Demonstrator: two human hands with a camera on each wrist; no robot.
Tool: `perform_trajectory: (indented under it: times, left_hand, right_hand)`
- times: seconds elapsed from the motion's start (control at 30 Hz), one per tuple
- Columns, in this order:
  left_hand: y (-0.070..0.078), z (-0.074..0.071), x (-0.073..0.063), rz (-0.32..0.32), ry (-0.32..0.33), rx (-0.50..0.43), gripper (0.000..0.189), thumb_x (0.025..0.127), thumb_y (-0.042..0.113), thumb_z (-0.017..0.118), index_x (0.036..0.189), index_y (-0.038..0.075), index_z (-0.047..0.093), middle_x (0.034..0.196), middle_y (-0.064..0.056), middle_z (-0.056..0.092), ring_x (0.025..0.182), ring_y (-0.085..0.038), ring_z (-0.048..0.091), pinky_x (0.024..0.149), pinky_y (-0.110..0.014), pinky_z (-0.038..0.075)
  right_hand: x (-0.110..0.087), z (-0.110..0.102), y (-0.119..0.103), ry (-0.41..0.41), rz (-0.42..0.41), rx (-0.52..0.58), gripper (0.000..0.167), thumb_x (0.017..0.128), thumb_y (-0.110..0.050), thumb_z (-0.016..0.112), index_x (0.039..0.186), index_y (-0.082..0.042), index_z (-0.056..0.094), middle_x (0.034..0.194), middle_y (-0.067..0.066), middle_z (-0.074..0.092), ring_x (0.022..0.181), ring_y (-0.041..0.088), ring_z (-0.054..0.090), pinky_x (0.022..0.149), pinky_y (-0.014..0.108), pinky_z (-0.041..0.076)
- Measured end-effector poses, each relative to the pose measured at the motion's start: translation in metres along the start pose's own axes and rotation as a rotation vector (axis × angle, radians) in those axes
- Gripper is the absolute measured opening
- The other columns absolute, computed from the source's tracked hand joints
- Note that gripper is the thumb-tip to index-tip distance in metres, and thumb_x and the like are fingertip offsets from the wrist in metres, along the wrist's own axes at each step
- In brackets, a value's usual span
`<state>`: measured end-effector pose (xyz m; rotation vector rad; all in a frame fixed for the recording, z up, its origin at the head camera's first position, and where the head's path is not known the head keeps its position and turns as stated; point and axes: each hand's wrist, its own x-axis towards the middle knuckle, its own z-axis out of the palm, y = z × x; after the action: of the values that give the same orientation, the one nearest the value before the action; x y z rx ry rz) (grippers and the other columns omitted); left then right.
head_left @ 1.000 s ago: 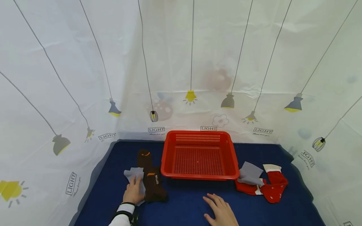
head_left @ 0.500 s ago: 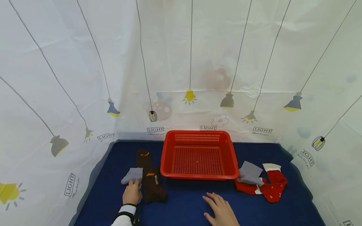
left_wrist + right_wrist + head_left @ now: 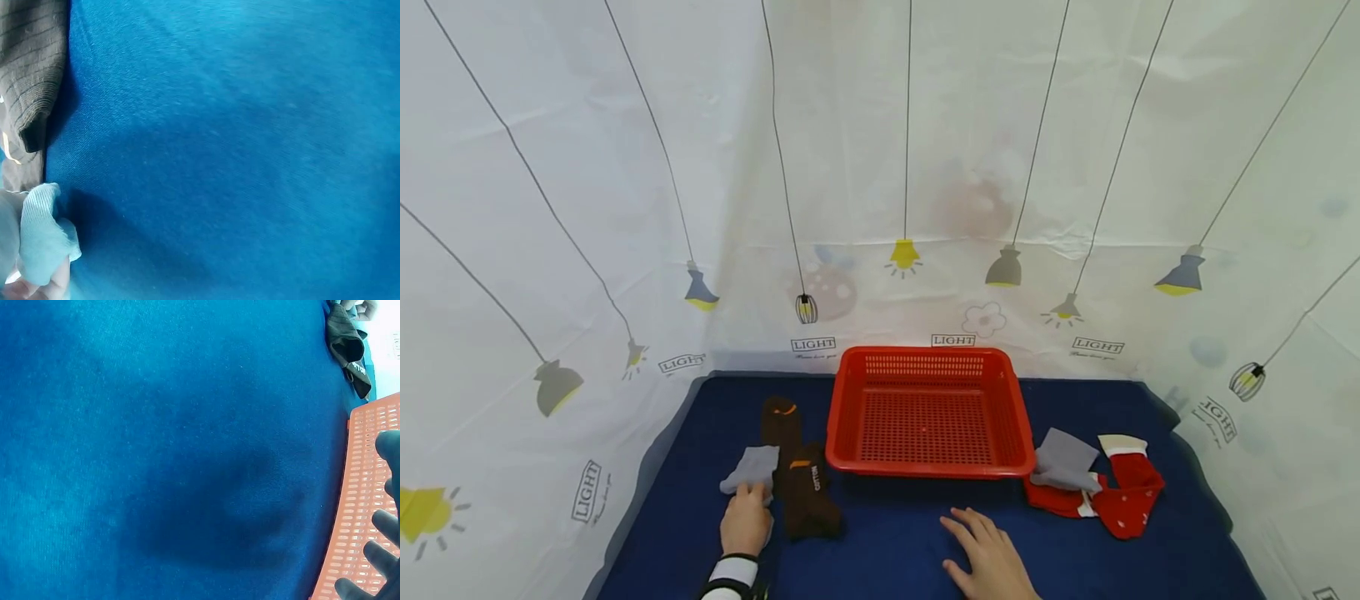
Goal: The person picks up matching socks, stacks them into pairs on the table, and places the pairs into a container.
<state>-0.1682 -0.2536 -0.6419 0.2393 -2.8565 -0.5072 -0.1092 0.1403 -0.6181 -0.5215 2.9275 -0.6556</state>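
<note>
My left hand pinches a light grey sock on the left side of the table. In the left wrist view, a gathered fold of the grey sock shows between the thumb and fingers. Just right of it lies a brown sock with an orange mark and the word COTTON, and a second brown sock stretches behind. My right hand hovers near the front middle, fingers spread and holding nothing; the right wrist view shows its fingers in front of the basket.
A red plastic basket with nothing in it stands at the back middle of the dark blue cloth. To its right lie another grey sock and a red sock with a white cuff. A printed white curtain encloses the table.
My left hand has gone from lying spread over the grey sock to gripping it, shifting slightly left, and the sock's near part is gathered up. The right hand has barely moved.
</note>
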Motion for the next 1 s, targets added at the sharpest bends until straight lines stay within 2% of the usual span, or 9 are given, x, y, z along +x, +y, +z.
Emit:
perform_trajectory:
  times: [0.13, 0.37, 0.7, 0.83, 1.0]
  left_hand:
    - [0.003, -0.008, -0.007, 0.035, 0.021, 0.015, 0.017, 0.077, -0.006, 0.07, 0.089, 0.004, 0.063, 0.09, -0.021, 0.06, 0.077, -0.043, 0.065, 0.065, -0.057, 0.055]
    - [0.011, -0.017, -0.022, 0.114, 0.104, 0.032, 0.022, 0.075, -0.007, 0.074, 0.09, 0.004, 0.062, 0.087, -0.017, 0.059, 0.074, -0.04, 0.063, 0.058, -0.054, 0.053]
    - [0.036, -0.03, -0.042, 0.187, 0.14, 0.034, 0.026, 0.072, -0.007, 0.078, 0.089, 0.008, 0.064, 0.086, -0.011, 0.059, 0.074, -0.033, 0.061, 0.054, -0.048, 0.053]
    - [0.046, -0.029, -0.049, 0.255, 0.177, 0.058, 0.03, 0.068, -0.005, 0.084, 0.09, 0.01, 0.069, 0.088, -0.009, 0.06, 0.074, -0.03, 0.063, 0.055, -0.045, 0.055]
    - [0.057, -0.023, -0.056, 0.363, 0.268, 0.06, 0.037, 0.06, -0.004, 0.089, 0.086, 0.013, 0.07, 0.087, -0.005, 0.06, 0.074, -0.027, 0.063, 0.056, -0.041, 0.055]
  right_hand:
    - [0.001, -0.003, 0.001, 0.003, 0.008, 0.011, 0.059, 0.089, -0.035, 0.08, 0.142, -0.015, 0.064, 0.147, 0.012, 0.061, 0.136, 0.04, 0.057, 0.097, 0.064, 0.052]
    - [0.0, -0.003, 0.001, 0.004, 0.013, 0.012, 0.058, 0.089, -0.034, 0.08, 0.141, -0.015, 0.064, 0.146, 0.012, 0.062, 0.136, 0.04, 0.057, 0.096, 0.064, 0.052]
    - [-0.001, -0.002, 0.001, 0.005, 0.028, 0.014, 0.059, 0.088, -0.035, 0.081, 0.142, -0.016, 0.064, 0.147, 0.012, 0.061, 0.137, 0.04, 0.057, 0.097, 0.065, 0.052]
    - [-0.002, -0.002, 0.001, 0.004, 0.02, 0.024, 0.059, 0.089, -0.035, 0.08, 0.142, -0.016, 0.063, 0.147, 0.012, 0.061, 0.137, 0.041, 0.057, 0.096, 0.064, 0.052]
    - [-0.002, -0.002, 0.004, 0.006, 0.006, 0.021, 0.058, 0.091, -0.035, 0.079, 0.143, -0.017, 0.062, 0.148, 0.012, 0.06, 0.138, 0.041, 0.056, 0.096, 0.063, 0.052]
